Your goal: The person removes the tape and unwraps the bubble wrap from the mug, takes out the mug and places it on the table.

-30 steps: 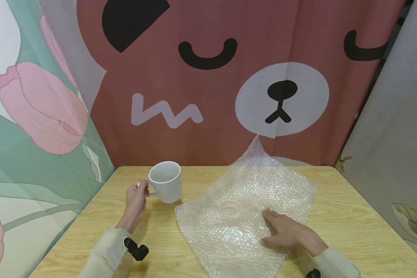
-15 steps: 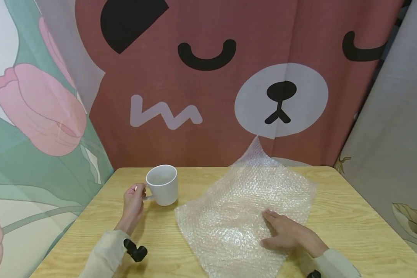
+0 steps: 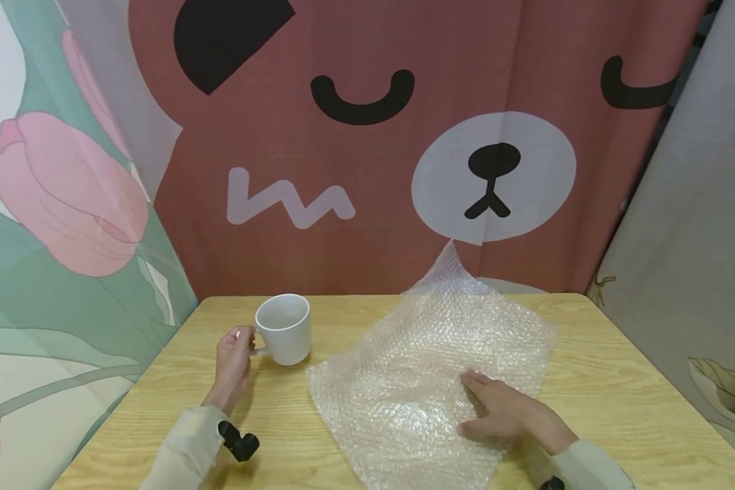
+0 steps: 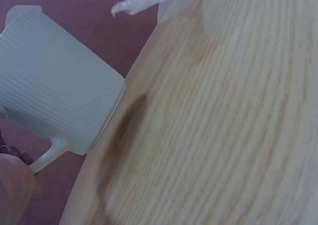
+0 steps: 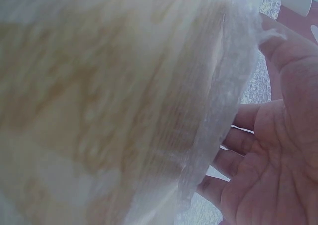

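A white mug (image 3: 284, 332) with fine ribs stands upright at the left of the table, its mouth facing up. My left hand (image 3: 234, 361) grips its handle from the left side. In the left wrist view the mug (image 4: 59, 81) is close over the wood, with a dark shadow beside its base. A sheet of bubble wrap (image 3: 398, 381) spreads across the middle, its far corner sticking up. On its right part rests my right hand (image 3: 505, 412), fingers extended. The right wrist view shows the palm of the right hand (image 5: 278, 155) beside the edge of the clear wrap (image 5: 218, 101).
The wooden table (image 3: 625, 401) ends at a far edge, behind which hangs a reddish curtain (image 3: 367, 258) with a bear print. A floral curtain (image 3: 67, 306) borders the left side, and a grey one (image 3: 680, 272) the right.
My left hand and the mug have shifted slightly left and down in the head view, toward the tabletop. My right hand and the bubble wrap have stayed in place.
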### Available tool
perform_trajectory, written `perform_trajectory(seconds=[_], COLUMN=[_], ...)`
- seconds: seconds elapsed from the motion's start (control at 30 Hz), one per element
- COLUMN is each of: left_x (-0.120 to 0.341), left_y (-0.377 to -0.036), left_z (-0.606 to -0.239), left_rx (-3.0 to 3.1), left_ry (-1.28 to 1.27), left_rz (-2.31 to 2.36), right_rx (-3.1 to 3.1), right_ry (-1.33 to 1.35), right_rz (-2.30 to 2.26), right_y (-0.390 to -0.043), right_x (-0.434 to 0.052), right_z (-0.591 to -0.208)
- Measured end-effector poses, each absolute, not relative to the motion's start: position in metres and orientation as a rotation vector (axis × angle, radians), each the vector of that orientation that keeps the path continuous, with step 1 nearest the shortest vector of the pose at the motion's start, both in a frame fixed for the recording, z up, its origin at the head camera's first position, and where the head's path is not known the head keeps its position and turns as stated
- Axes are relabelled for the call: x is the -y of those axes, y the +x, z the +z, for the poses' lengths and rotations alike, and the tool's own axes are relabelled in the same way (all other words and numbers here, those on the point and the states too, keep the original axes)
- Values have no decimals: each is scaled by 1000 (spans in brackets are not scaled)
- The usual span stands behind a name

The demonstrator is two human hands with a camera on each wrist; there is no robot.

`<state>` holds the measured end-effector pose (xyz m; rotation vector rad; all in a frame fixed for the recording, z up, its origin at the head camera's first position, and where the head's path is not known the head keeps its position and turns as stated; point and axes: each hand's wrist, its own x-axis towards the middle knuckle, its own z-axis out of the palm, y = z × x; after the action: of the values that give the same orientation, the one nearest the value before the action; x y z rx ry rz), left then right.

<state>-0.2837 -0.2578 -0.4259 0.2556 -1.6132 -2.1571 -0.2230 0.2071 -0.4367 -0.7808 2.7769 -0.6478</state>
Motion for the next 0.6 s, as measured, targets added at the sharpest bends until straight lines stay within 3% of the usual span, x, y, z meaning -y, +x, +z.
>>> perform_trajectory(seconds=[0.6], left_x=[262], left_y=[-290], left_z=[-438], left_rx=[1591], left_ry=[302], left_rz=[-2136], right_rx=[-2785], right_ry=[-831], right_rz=[-653], right_y=[-225], right_x=[-207], right_z=[-439])
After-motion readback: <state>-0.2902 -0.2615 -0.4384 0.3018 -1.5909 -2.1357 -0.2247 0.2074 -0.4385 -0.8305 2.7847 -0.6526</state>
